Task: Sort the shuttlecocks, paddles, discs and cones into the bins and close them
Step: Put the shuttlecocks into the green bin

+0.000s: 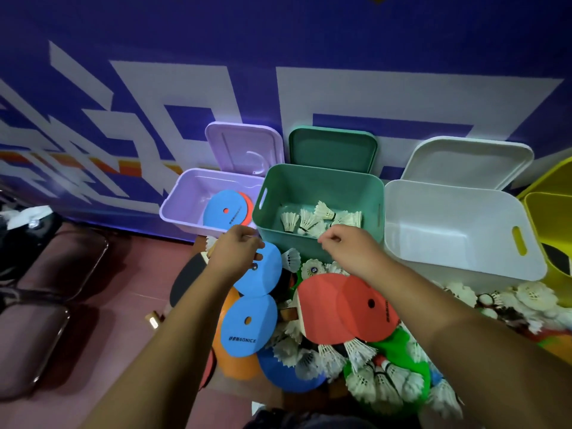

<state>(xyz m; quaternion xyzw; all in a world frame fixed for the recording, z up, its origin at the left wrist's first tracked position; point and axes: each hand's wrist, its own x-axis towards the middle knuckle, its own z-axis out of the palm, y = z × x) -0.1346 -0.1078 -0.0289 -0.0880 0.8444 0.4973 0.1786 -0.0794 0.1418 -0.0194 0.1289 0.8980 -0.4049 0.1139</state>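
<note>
In the centre of the frame the left hand (pixel 235 252) grips the upper edge of a blue disc (pixel 263 274), fingers curled over it, just in front of the purple bin (pixel 182 202). That bin, at centre left, holds another blue disc (pixel 226 212) with print too small to read, and an orange-red disc (pixel 248 203) behind it.

The right hand (pixel 346 249) hovers at the front rim of the green bin (pixel 325 187), fingers curled; whether it holds anything cannot be told. White shuttlecocks (pixel 318 218) lie inside this bin.

The white bin (pixel 448 212) stands to the right, and a yellow bin (pixel 551 212) sits at the right edge. All three lids lean open against the blue wall.

Lower centre, a pile holds a third blue disc (pixel 249 323) printed "SONICE", a red disc (pixel 368 308), a red paddle (pixel 318 305), loose shuttlecocks (pixel 380 382) and green cones (pixel 399 345).
</note>
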